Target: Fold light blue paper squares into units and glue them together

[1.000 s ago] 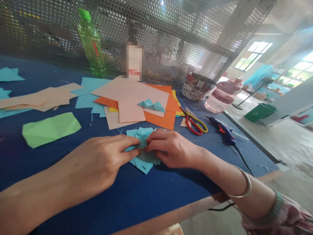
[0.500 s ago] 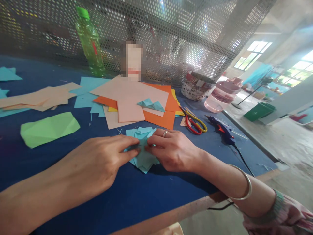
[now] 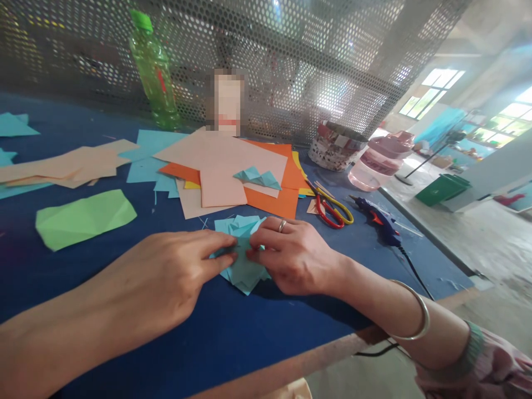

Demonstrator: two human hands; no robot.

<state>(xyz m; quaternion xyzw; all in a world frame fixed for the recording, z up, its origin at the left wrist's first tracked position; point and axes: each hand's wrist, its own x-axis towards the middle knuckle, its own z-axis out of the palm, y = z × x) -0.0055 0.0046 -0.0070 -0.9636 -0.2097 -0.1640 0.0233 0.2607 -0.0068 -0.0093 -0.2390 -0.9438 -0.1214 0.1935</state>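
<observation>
1. head view: a small stack of blue paper (image 3: 246, 272) lies on the dark blue table (image 3: 199, 354), between the person's two hands and under their fingertips.
2. the left hand (image 3: 174, 274) comes in from the left, thumb and fingers parted by a narrow gap, tips resting on the stack.
3. the right hand (image 3: 297, 255), with a ring (image 3: 282, 225) on one finger, has its fingers curled in at the stack's right side; whether they pinch a sheet, one cannot tell.
4. beyond the stack, a folded blue piece (image 3: 257, 178) sits on pink paper (image 3: 222, 155).
5. a green sheet (image 3: 85, 219) lies to the left, scissors (image 3: 319, 206) and a glue gun (image 3: 384, 224) to the right.
</observation>
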